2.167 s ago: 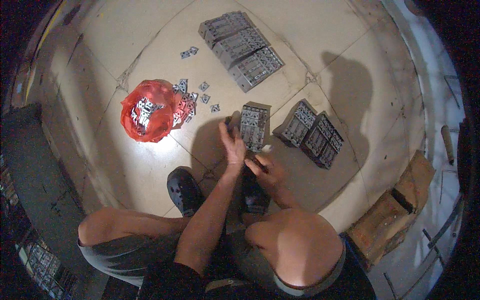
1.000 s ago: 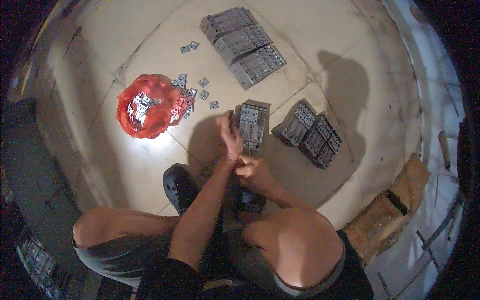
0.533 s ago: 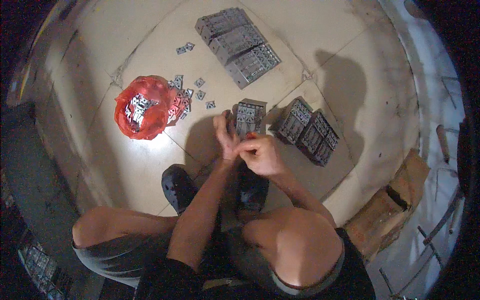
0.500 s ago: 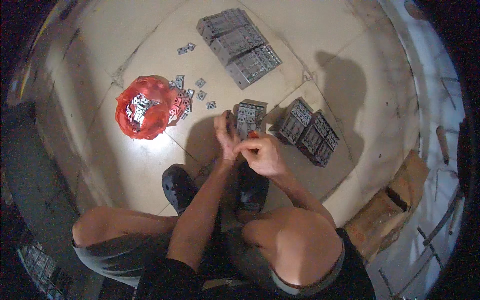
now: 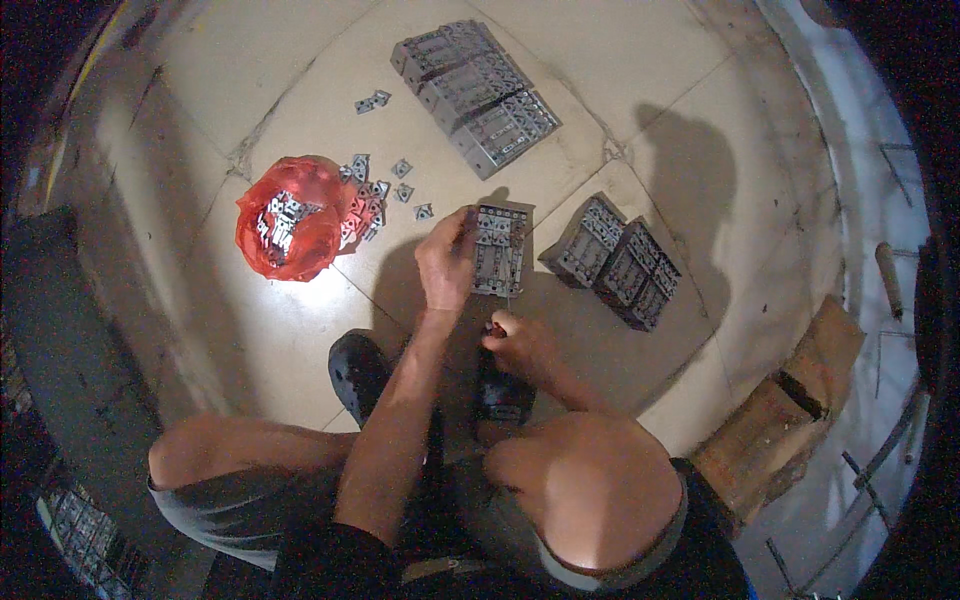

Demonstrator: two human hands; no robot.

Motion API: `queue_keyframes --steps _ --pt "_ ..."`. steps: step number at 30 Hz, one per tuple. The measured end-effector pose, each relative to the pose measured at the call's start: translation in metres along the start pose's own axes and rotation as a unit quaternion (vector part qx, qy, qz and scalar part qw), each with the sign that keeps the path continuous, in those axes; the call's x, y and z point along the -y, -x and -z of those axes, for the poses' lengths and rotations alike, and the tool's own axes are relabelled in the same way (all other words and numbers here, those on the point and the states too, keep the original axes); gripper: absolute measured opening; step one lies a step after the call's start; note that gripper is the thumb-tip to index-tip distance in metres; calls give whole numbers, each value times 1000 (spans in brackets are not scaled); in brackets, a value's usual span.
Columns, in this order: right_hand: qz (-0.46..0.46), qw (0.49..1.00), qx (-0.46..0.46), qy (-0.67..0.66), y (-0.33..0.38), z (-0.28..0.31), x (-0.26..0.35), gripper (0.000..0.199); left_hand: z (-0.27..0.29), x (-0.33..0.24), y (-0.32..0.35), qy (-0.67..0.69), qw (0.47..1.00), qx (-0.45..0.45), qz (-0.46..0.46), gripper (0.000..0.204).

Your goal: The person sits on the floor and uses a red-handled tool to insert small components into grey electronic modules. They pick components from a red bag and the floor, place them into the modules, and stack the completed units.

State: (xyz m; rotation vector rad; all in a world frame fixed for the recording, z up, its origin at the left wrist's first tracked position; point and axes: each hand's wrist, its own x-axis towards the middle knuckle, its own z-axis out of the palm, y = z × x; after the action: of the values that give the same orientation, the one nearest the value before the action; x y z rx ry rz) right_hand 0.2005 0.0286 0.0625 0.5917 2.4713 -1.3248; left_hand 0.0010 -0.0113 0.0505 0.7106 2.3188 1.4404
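head view: you are crouched on a pale tiled floor (image 5: 300, 90), looking down past your bare knees and dark shoes. your left hand (image 5: 445, 262), near the middle of the frame, is curled over the left edge of a grey metal block of small parts (image 5: 499, 250) that stands on the floor just above centre; the fingers press against its side, closed on it. your right hand (image 5: 518, 340), just below the block, is closed in a fist around a thin tool with a red handle (image 5: 497, 325), whose narrow shaft points up toward the block's lower edge; whether the tip touches the block cannot be told.

to the left of centre a crumpled red plastic bag (image 5: 285, 228) lies on the floor holding small metal pieces, with loose metal pieces (image 5: 385, 190) scattered beside it. a row of finished grey blocks (image 5: 475, 95) lies at the upper middle, and another group of grey blocks (image 5: 615, 262) lies right of centre. a brown cardboard box (image 5: 785, 415) sits at the lower right.
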Motion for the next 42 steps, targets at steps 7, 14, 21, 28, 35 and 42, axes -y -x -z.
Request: queue_keyframes --steps 7,14,21,28,35,42 --pt "98 993 -38 -45 -3 9 3 19 1 -18 -5 -110 969 218 -37 68" --pt "112 983 -130 -60 -20 59 26 11 -3 -23 -10 -117 965 232 -32 56" --pt "200 970 -86 108 -16 21 9 8 -6 -15 -5 -87 977 189 -46 49" --pt "150 981 -108 63 -26 27 18 6 -6 -13 -6 -76 978 188 -41 47" --pt "120 992 -38 -13 -33 54 36 9 -4 -14 -9 -90 975 202 -26 40" --pt "140 987 20 78 -22 31 23 18 -3 -12 -8 -95 974 200 -52 39"
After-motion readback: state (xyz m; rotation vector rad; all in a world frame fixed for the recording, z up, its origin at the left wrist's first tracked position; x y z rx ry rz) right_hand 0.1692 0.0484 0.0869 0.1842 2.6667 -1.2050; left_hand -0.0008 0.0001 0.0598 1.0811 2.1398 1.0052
